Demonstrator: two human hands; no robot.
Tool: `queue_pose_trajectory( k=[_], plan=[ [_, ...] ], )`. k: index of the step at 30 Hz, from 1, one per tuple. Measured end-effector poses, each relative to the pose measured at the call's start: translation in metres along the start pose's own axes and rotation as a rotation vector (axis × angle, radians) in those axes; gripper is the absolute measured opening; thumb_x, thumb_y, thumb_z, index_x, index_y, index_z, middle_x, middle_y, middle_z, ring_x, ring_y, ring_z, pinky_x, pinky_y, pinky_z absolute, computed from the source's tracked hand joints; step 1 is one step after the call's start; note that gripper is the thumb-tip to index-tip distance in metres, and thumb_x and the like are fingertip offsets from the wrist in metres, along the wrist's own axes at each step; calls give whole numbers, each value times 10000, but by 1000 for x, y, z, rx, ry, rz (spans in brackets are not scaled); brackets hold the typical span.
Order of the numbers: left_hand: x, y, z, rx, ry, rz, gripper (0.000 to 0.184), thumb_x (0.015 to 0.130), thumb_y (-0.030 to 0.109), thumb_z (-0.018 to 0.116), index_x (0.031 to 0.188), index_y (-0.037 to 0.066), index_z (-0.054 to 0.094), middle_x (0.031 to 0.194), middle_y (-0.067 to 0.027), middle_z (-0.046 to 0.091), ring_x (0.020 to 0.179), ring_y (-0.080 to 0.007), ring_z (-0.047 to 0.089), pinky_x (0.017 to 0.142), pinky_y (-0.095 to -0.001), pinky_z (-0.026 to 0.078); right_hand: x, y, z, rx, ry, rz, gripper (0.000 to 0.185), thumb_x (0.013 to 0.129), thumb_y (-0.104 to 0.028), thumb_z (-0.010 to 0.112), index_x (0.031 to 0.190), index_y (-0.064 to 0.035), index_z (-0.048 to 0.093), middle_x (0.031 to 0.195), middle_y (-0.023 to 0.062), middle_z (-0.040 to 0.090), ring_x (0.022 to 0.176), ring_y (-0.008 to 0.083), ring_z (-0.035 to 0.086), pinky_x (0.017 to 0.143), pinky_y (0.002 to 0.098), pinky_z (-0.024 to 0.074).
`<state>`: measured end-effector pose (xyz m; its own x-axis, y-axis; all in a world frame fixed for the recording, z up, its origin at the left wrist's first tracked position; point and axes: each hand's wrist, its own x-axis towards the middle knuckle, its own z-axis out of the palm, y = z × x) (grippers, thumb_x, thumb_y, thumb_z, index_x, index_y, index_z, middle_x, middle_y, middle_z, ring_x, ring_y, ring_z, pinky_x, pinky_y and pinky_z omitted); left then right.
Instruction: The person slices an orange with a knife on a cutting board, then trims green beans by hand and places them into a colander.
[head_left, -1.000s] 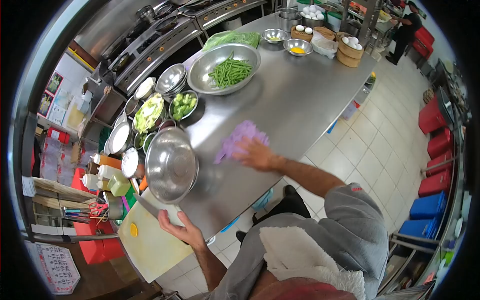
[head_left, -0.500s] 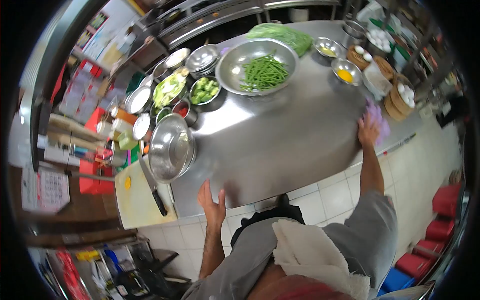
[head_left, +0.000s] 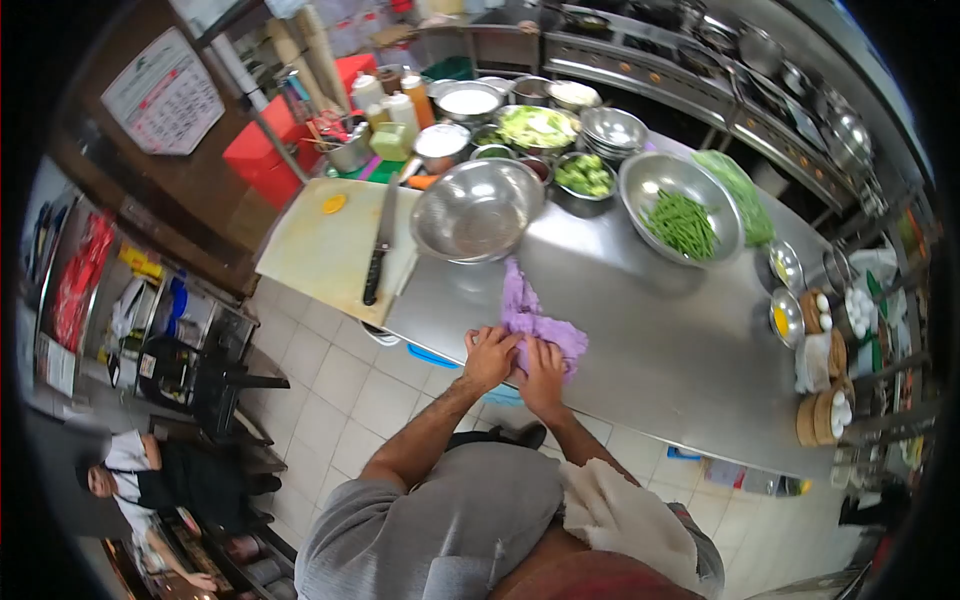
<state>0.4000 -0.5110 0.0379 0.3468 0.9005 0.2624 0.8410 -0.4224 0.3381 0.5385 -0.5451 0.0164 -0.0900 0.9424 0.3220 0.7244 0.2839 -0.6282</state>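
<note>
A crumpled purple cloth (head_left: 552, 334) lies on the steel table at its front edge, one end trailing toward the steel colander (head_left: 478, 210). My left hand (head_left: 488, 356) is at the cloth's left side, fingers curled onto its edge. Close beside it, my right hand (head_left: 541, 374) has its fingers bent over the cloth's near part. The two hands almost touch, and the cloth under the fingers is partly hidden. Left of the colander, a knife (head_left: 379, 245) with a black handle rests on a pale cutting board (head_left: 320, 235), near a small orange-yellow slice (head_left: 334, 204).
A large steel bowl (head_left: 640, 228) of green beans stands at the right. Behind are bowls of cut greens (head_left: 585, 175) and sauce bottles (head_left: 400, 110). Small egg bowls (head_left: 787, 317) and baskets (head_left: 820, 418) line the far right end. A person (head_left: 150, 470) is at lower left.
My right hand has brought the purple cloth from the table's right end to the front middle. My left hand has moved from open beside the table onto the cloth. The view has turned left.
</note>
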Motion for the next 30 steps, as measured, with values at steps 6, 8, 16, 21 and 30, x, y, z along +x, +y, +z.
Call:
queue_pose_trajectory(
  k=[6, 8, 16, 21, 30],
  plan=[
    [-48, -46, -17, -81, -18, -122, 296, 789, 194, 647, 1072, 140, 583, 950, -31, 586, 937, -231, 542, 829, -471, 315, 6, 0, 16, -126, -46, -72, 581, 741, -192, 683, 1274, -96, 471, 1293, 96, 426, 1184, 345, 342, 961, 499, 287],
    [-72, -61, -43, -231, 12, -128, 315, 812, 217, 647, 1109, 145, 570, 943, -44, 588, 879, -222, 564, 819, -441, 347, 13, -15, 33, -138, -43, -45, 573, 754, -203, 677, 1275, -93, 468, 1300, 98, 420, 1188, 350, 339, 963, 502, 286],
    [-233, -203, -114, -412, -276, -377, 347, 836, 298, 627, 1128, 120, 565, 1027, -87, 605, 961, -261, 601, 812, -429, 462, 56, -101, 134, -167, 117, 129, 600, 813, -202, 612, 1342, -47, 376, 1350, 204, 374, 1242, 421, 307, 1036, 502, 241],
    [-390, -332, -117, -412, -177, -733, 394, 807, 329, 664, 1099, 75, 592, 931, -122, 639, 840, -274, 629, 757, -388, 504, 79, -89, 180, -184, 292, 99, 516, 848, -157, 564, 1317, -5, 412, 1325, 221, 431, 1264, 390, 342, 1062, 457, 242],
    [-692, -384, -75, -259, 75, -1966, 415, 799, 386, 556, 997, 35, 654, 1042, -186, 632, 1011, -333, 582, 891, -407, 463, 123, -331, 248, 16, 206, -344, 409, 886, -155, 518, 1261, 0, 471, 1225, 214, 431, 1141, 378, 427, 973, 473, 333]
  ],
)
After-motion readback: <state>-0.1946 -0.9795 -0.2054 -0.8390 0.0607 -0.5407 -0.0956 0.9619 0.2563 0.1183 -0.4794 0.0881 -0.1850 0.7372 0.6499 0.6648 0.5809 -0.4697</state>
